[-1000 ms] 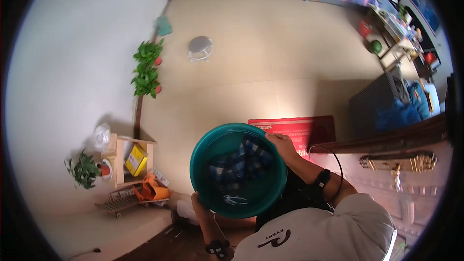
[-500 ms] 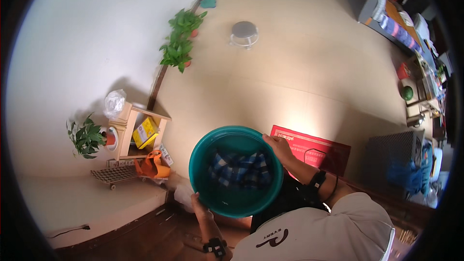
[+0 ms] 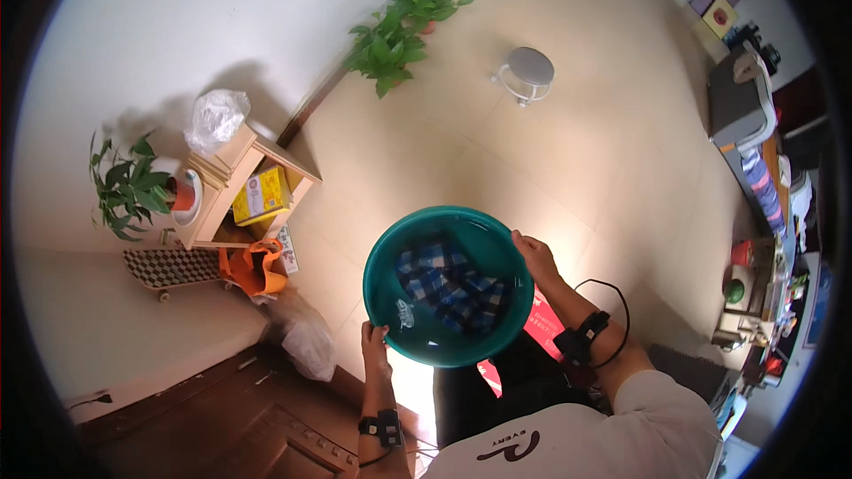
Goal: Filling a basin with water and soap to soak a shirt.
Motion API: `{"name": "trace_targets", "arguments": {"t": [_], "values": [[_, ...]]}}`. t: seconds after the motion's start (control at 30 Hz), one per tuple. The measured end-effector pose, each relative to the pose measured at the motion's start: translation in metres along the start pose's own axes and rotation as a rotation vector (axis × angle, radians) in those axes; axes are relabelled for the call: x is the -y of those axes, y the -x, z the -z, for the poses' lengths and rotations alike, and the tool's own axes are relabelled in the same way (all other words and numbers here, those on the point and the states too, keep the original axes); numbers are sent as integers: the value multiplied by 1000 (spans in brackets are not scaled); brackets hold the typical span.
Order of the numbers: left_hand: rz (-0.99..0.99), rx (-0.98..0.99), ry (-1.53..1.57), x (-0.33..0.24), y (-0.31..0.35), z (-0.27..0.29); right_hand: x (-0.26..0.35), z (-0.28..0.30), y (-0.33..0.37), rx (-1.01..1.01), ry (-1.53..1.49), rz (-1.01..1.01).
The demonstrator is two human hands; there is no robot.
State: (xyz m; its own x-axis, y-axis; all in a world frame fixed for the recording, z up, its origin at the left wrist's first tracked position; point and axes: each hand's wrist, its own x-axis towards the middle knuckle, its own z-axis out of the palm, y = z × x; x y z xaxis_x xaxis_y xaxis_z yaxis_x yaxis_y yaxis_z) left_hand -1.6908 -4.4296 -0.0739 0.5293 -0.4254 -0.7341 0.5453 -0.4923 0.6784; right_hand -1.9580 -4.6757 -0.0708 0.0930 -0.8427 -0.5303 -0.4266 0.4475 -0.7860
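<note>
In front of my body I carry a round teal plastic basin [image 3: 451, 215] by its rim. A blue, black and white checked cloth [image 3: 453, 284] lies crumpled in it, seemingly in water, though the water is hard to make out. My left hand [image 3: 375, 350] grips the rim at the lower left, thumb over the edge. Opposite, my right hand [image 3: 536, 259] is closed on the rim at the right. The undersides of both hands' fingers are hidden by the basin wall.
At left stands a small wooden shelf [image 3: 253, 155] with a yellow box, beside a checkered skateboard [image 3: 173, 268] and an orange bag [image 3: 255, 268]. Ahead are leafy potted plants [image 3: 386, 49] and a round grey stool [image 3: 531, 66]. A brown door [image 3: 257, 426] is at lower left; a red mat [image 3: 543, 324] lies below me.
My view has turned, so the shelf, plants and stool sit differently. Both hands still hold the basin, which now covers less of the skateboard side; the checked cloth has shifted within it.
</note>
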Motion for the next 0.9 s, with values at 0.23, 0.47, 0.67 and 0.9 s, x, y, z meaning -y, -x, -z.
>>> {"name": "trace_targets", "arguments": {"t": [0.23, 0.47, 0.67, 0.9], "values": [[118, 64, -99, 12, -96, -20, -32, -37, -83, -36, 135, -53], [73, 30, -28, 85, -204, -27, -95, -92, -187, 90, 309, -29], [144, -11, -161, 146, -285, -31, -146, -125, -253, 192, 375, -87], [192, -44, -169, 177, -348, -56, -196, -141, -319, 250, 503, -73]]}}
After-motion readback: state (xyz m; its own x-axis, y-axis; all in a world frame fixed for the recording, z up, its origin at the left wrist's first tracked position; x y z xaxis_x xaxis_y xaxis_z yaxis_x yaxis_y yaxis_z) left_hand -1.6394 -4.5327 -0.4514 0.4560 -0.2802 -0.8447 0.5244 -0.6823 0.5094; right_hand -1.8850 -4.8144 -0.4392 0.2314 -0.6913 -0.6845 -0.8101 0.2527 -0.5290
